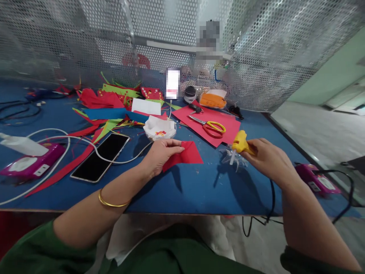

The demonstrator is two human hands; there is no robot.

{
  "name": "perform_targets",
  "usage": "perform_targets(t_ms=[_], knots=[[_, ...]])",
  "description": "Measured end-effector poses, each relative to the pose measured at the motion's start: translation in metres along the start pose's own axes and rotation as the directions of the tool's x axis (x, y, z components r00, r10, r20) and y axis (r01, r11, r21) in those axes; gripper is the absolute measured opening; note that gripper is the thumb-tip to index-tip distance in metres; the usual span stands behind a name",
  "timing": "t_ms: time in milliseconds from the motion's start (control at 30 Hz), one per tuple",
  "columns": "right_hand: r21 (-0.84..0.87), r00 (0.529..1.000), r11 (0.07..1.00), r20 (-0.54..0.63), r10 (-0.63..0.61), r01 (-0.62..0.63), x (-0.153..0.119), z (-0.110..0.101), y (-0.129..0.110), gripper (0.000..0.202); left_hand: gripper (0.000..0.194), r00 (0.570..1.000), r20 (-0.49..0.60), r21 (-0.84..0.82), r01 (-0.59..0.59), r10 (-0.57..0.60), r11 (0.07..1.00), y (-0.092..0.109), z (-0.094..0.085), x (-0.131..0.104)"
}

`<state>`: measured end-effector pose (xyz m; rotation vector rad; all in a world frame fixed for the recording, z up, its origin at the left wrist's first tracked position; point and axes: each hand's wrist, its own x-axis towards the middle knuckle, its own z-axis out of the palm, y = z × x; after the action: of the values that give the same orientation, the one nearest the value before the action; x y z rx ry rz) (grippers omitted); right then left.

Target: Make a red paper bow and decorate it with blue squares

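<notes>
Green shirt (176, 251), left hand (160, 155) tight on red paper (189, 154), right hand (269, 156) around glue gun (240, 142) (yellow).

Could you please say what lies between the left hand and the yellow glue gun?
The head view shows red paper, then blue tabletop, then clear plastic.
</notes>
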<state>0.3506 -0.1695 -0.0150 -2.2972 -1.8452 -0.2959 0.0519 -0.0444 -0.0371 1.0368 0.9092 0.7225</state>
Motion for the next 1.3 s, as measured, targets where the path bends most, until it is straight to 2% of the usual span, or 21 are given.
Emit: perform_targets(t_ms=[100,200,300,367,467,533,600,667,733,867,967,1000,1067,1167,1300], knots=[[-0.053,0.999,0.999,0.054,0.005,-0.002,-0.008,0.008,0.004,0.038,0.023,1.0,-0.003,0.02,0.005,-0.005,1.0,0.001,0.001,0.0],[-0.07,0.995,0.996,0.077,-0.057,0.063,-0.013,0.013,0.007,0.038,0.021,1.0,0.001,0.027,0.012,-0.012,1.0,0.0,0.001,-0.001],[-0.079,0.988,0.987,0.078,-0.13,0.136,-0.015,0.006,0.008,0.042,0.016,1.0,0.026,0.015,0.016,-0.017,1.0,-0.001,0.001,-0.001],[-0.072,0.991,0.989,0.016,-0.13,0.131,-0.015,-0.007,0.001,0.047,0.015,1.0,0.028,0.018,0.0,-0.001,1.0,-0.002,0.002,-0.002],[0.104,0.985,0.993,-0.169,-0.031,0.049,-0.01,-0.026,-0.029,0.045,0.013,0.998,0.056,0.045,-0.032,0.029,0.998,-0.002,0.004,-0.005],[0.358,0.983,0.927,-0.179,-0.049,0.111,-0.004,-0.03,-0.059,0.037,0.013,0.994,0.102,0.061,-0.034,0.028,0.998,-0.001,0.005,-0.008],[0.524,0.997,0.848,-0.049,-0.066,0.082,0.003,-0.027,-0.088,0.034,0.013,0.989,0.145,0.066,-0.042,0.032,0.997,-0.001,0.006,-0.01],[0.577,0.989,0.816,0.1,-0.113,0.035,0.009,-0.017,-0.109,0.031,0.013,0.981,0.187,0.07,-0.064,0.05,0.996,-0.001,0.006,-0.012],[0.618,0.975,0.786,0.17,-0.141,0.006,0.013,-0.006,-0.121,0.024,0.014,0.974,0.214,0.081,-0.086,0.067,0.993,-0.001,0.006,-0.012],[0.735,0.979,0.678,0.128,-0.16,0.014,0.014,0.011,-0.122,0.014,0.015,0.971,0.232,0.129,-0.085,0.054,0.988,-0.001,0.006,-0.011],[0.807,0.984,0.589,0.074,-0.161,0.036,0.011,0.015,-0.119,0.013,0.009,0.976,0.216,0.111,-0.045,0.02,0.993,0.0,0.006,-0.01],[0.82,0.985,0.57,0.059,-0.16,0.043,0.011,0.016,-0.119,0.013,0.013,0.979,0.206,0.098,-0.024,0.003,0.995,0.0,0.007,-0.009],[0.825,0.987,0.562,0.037,-0.155,0.057,0.009,0.016,-0.119,0.012,0.017,0.98,0.195,0.101,0.014,-0.033,0.995,0.0,0.007,-0.009],[0.81,0.99,0.582,0.015,-0.138,0.068,0.005,0.016,-0.12,0.011,0.008,0.973,0.217,0.165,0.04,-0.076,0.985,0.0,0.006,-0.009],[0.808,0.993,0.584,-0.006,-0.119,0.075,0.002,0.02,-0.121,0.011,0.009,0.97,0.238,0.22,-0.007,-0.047,0.975,0.0,0.004,-0.01]])
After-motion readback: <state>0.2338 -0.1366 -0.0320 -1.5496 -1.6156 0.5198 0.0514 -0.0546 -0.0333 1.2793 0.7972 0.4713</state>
